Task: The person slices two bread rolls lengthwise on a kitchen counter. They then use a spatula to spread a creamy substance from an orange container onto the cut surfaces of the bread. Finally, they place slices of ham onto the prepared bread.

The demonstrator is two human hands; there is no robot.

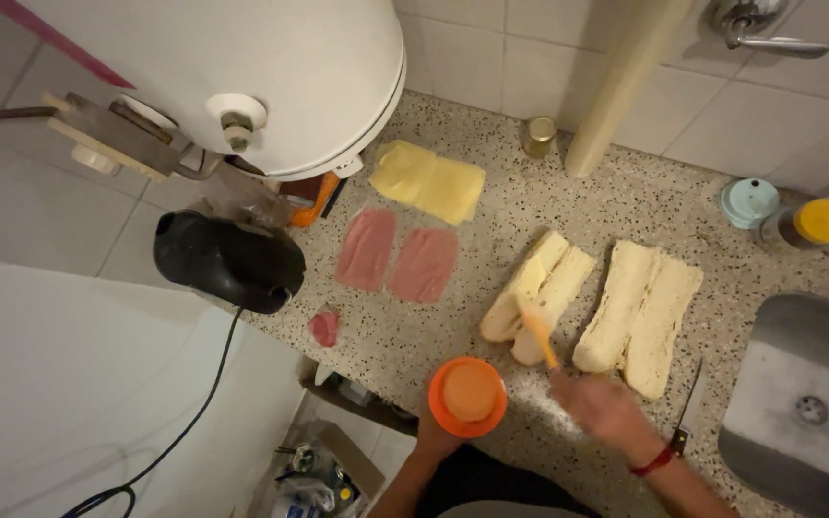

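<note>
A: Head view, landmark is the left split loaf (537,297) on the speckled bench (491,192). An orange spreader (539,341) is held in the right hand (606,408); fingers are closed around its handle, though the hand is motion-blurred. The blade tip is laid on the near end of that loaf.

B: Axis of the loaf?

A: It runs diagonally, near-left to far-right as seen by the wearer. The spreader lies roughly along it, tilted slightly. The loaf is just beyond and to the left of the right hand, so that hand is the nearer one.

B: Left hand?

A: An orange tub (468,395) is gripped from below by the left hand (434,436), near the bench edge, just in front of the loaf's near end. Only the fingers under the tub are seen; they are wrapped on it.

B: Anything else around the loaf?

A: A second split loaf (640,317) is laid just to its right, parallel, not touching. A knife (688,408) is seen beyond that one, beside the sink (798,403). Two pink meat slices (397,257) are placed to the left of the loaf, yellow cheese slices (429,180) further back-left. A black kettle (227,261) is well to the left.
</note>
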